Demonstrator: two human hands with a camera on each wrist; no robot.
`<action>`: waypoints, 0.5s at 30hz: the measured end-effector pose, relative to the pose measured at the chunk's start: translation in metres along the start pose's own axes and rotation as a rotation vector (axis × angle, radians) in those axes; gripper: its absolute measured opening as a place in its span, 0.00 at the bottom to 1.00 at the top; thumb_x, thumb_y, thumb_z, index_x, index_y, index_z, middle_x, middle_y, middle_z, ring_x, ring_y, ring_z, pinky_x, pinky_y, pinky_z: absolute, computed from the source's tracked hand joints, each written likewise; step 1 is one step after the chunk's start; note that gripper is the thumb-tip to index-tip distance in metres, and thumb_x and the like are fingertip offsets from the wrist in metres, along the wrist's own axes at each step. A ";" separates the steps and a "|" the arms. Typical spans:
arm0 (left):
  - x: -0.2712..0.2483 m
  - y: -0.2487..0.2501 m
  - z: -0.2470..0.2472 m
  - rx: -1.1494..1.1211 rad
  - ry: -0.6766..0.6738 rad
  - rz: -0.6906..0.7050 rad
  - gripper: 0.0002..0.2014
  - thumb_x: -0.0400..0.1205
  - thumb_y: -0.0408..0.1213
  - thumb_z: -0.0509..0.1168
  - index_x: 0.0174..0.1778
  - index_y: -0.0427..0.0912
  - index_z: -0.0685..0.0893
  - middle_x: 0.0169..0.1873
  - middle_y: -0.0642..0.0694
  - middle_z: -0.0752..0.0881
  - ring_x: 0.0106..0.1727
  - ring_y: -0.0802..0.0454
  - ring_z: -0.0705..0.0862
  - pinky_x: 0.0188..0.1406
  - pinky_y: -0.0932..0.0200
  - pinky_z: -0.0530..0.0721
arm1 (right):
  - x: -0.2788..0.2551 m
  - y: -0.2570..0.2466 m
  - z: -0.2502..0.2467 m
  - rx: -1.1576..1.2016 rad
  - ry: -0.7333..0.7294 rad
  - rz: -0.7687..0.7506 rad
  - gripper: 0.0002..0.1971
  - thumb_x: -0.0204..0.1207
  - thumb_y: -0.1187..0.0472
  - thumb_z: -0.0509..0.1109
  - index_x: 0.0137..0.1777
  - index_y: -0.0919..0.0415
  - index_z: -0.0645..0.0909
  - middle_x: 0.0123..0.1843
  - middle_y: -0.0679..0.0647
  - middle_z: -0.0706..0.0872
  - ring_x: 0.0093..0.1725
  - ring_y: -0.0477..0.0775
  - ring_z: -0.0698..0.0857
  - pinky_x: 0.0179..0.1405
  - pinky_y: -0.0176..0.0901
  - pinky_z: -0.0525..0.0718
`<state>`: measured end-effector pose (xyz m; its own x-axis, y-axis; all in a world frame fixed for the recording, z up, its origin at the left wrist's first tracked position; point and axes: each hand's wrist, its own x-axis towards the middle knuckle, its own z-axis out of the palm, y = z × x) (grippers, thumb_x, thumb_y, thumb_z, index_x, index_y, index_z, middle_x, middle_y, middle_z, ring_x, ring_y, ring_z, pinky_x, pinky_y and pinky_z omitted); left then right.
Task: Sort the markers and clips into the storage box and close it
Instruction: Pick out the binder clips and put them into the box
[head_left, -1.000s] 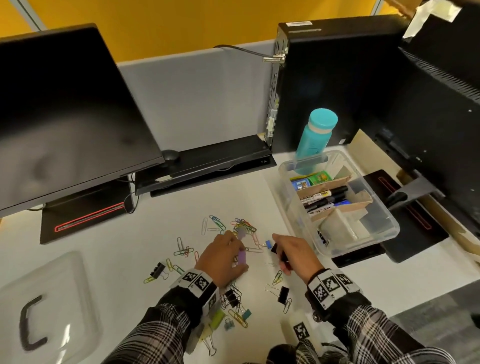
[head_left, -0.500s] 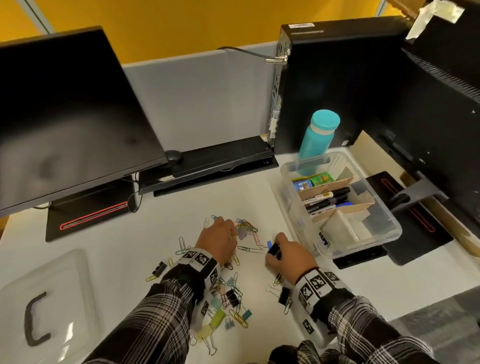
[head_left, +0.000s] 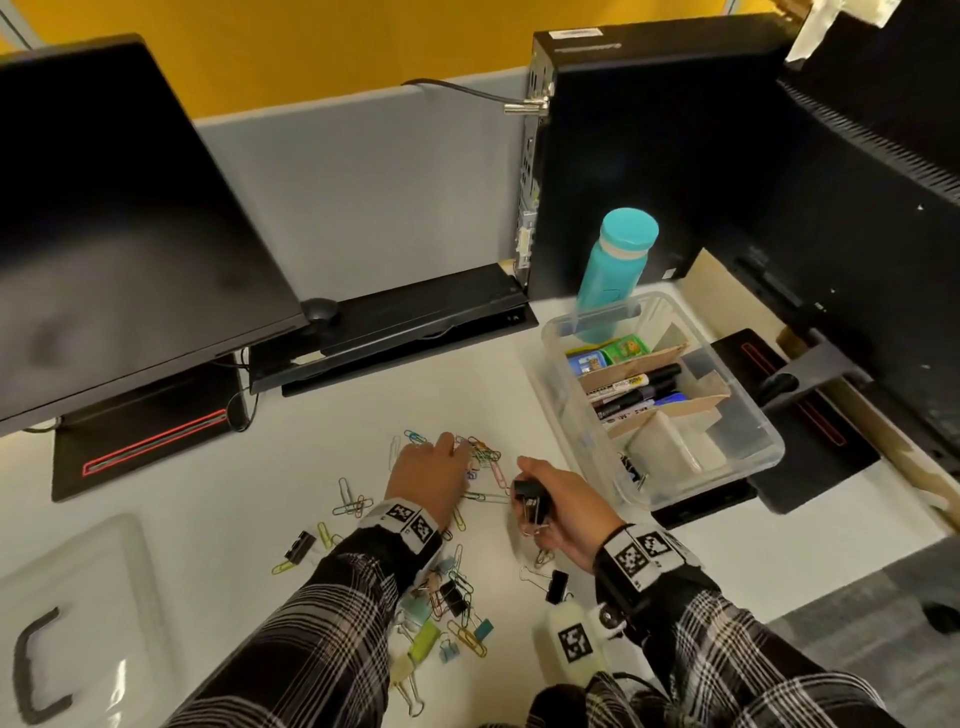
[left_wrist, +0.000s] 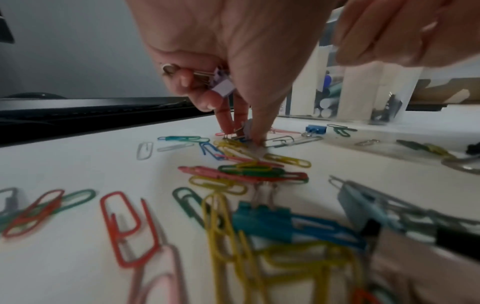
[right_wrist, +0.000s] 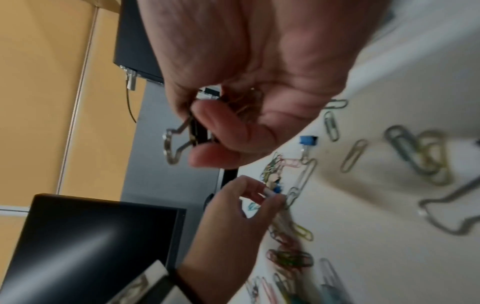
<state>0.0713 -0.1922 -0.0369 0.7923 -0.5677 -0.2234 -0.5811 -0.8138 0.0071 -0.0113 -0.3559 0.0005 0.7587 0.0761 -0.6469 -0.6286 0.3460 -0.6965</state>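
Observation:
Coloured paper clips (head_left: 483, 454) and binder clips (head_left: 452, 597) lie scattered on the white desk. My left hand (head_left: 457, 457) reaches into the far pile. In the left wrist view it keeps a purple binder clip (left_wrist: 221, 86) in its curled fingers, while thumb and forefinger pinch a small clip (left_wrist: 245, 129) on the desk. My right hand (head_left: 530, 493) is raised just above the desk and grips black binder clips (right_wrist: 197, 131). The clear storage box (head_left: 670, 501) stands open to the right, with markers (head_left: 634, 389) in a cardboard compartment.
The box's clear lid (head_left: 78, 597) with a black handle lies at the lower left. A teal bottle (head_left: 618, 260) stands behind the box. Two monitors, a computer case and a black monitor base (head_left: 395, 322) ring the desk. A small blue binder clip (left_wrist: 315, 129) lies between my hands.
My right hand has lifted off the desk with the black binder clips. My left hand has moved forward into the far pile of paper clips, still carrying the purple clip.

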 end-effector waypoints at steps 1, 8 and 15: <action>-0.002 -0.001 0.000 -0.014 0.009 -0.005 0.15 0.84 0.41 0.55 0.66 0.43 0.74 0.59 0.44 0.78 0.50 0.44 0.82 0.49 0.53 0.75 | 0.001 -0.003 0.003 -0.027 0.014 -0.005 0.13 0.79 0.51 0.65 0.43 0.62 0.78 0.31 0.58 0.81 0.24 0.53 0.78 0.13 0.34 0.66; -0.020 -0.006 -0.006 -0.365 0.030 -0.081 0.07 0.83 0.41 0.55 0.52 0.45 0.75 0.46 0.47 0.83 0.39 0.45 0.82 0.40 0.55 0.78 | 0.009 -0.003 -0.001 0.097 0.026 0.052 0.09 0.78 0.56 0.68 0.42 0.59 0.74 0.34 0.56 0.87 0.24 0.49 0.74 0.11 0.32 0.64; -0.036 -0.007 -0.001 -0.488 -0.009 -0.135 0.10 0.85 0.42 0.50 0.49 0.45 0.75 0.41 0.47 0.84 0.38 0.46 0.83 0.41 0.50 0.82 | 0.019 0.010 -0.011 -0.922 0.228 -0.219 0.12 0.75 0.54 0.71 0.51 0.59 0.74 0.29 0.47 0.76 0.22 0.42 0.74 0.20 0.33 0.70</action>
<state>0.0474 -0.1661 -0.0284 0.8513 -0.4544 -0.2622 -0.3177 -0.8442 0.4317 -0.0053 -0.3610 -0.0223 0.8844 -0.1189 -0.4513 -0.4383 -0.5441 -0.7155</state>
